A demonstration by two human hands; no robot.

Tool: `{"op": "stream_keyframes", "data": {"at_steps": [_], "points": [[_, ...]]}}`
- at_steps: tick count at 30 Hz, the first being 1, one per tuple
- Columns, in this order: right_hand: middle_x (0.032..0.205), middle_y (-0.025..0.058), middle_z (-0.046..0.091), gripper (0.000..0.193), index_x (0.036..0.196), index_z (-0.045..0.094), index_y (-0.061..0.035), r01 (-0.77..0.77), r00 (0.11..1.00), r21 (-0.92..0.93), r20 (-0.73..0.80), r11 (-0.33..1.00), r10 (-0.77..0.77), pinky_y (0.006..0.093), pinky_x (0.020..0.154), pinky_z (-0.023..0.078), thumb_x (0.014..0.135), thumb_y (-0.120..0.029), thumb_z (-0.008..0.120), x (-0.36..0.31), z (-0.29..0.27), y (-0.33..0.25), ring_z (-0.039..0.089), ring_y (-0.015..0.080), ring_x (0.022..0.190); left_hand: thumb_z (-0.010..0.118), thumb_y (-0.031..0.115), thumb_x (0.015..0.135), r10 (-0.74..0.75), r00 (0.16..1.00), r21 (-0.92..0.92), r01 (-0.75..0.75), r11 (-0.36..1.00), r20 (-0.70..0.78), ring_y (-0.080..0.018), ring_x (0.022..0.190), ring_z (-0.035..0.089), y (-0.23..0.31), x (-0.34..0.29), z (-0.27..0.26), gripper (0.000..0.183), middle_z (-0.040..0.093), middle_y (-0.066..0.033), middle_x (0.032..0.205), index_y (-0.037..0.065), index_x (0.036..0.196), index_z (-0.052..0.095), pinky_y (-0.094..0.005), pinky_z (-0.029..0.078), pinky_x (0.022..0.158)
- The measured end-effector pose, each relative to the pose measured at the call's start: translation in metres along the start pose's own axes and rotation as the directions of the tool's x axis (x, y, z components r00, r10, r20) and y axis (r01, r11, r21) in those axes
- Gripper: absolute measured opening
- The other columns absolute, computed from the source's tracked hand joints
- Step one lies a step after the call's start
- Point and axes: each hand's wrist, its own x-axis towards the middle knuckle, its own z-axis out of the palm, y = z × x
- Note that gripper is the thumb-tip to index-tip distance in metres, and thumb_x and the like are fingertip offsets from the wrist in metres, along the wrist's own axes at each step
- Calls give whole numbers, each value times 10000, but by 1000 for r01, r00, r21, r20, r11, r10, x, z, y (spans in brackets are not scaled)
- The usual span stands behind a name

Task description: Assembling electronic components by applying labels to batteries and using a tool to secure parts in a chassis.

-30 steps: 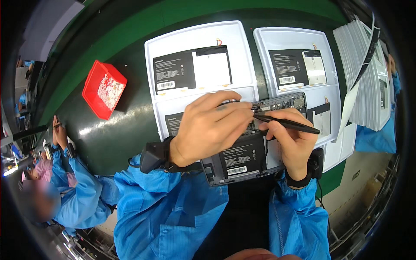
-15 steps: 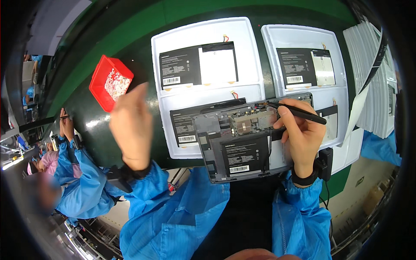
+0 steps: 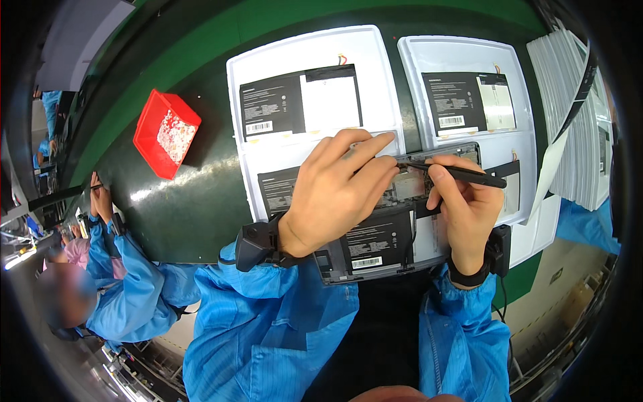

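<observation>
Black tweezers (image 3: 472, 175) are gripped in my right hand (image 3: 469, 214), their tip pointing left onto the circuit board (image 3: 410, 186) of an opened tablet (image 3: 321, 273). The tablet lies tilted across the front of a white tray, its inside facing up. A black battery (image 3: 378, 244) with a white label sits in its lower part. Over the tablet's left side reaches my left hand (image 3: 338, 191), its fingers stretched out and apart, fingertips beside the tweezer tip. Its thumb and whatever lies under the fingers are hidden.
White trays (image 3: 236, 144) (image 3: 416, 100) with black-and-silver batteries (image 3: 271, 107) stand behind the tablet. To the left, a red bin (image 3: 149, 144) holds small white and pinkish bits. Stacked white trays (image 3: 559, 100) rise at the right. A co-worker in blue (image 3: 134, 305) is at far left.
My left hand has moved right, from beside the red bin to over the tablet. My right hand keeps the tweezers at nearly the same place on the board.
</observation>
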Motion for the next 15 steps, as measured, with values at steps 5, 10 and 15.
{"op": "stream_keyframes", "data": {"at_steps": [5, 10, 15], "points": [[934, 98, 708, 192, 1078, 706, 76, 10, 1000, -23, -25, 1000, -10, 193, 570, 497, 895, 22, 732, 1, 5, 6, 647, 100, 653, 812, 37, 721, -40, 999, -45, 40, 998, 15, -296, 936, 666, -4, -2, 4, 178, 728, -101, 1100, 20, 879, 732, -379, 558, 770], [941, 92, 710, 212, 1087, 711, 63, 46, 999, -85, -19, 995, -48, 189, 574, 512, 886, 7, 749, 0, 7, 10, 650, 91, 659, 806, 30, 728, -12, 1000, -7, 12, 1000, 1, -296, 916, 670, -3, -6, 3, 170, 727, -107, 1090, 16, 876, 723, -375, 560, 756], [935, 87, 709, 204, 1075, 716, 54, 53, 998, -42, -17, 998, -53, 183, 560, 502, 883, -2, 756, 0, 4, 14, 653, 92, 657, 796, 15, 737, -52, 999, -61, 52, 997, 8, -300, 895, 675, -2, -7, 4, 177, 725, -121, 1067, 8, 891, 709, -375, 559, 746]]}}
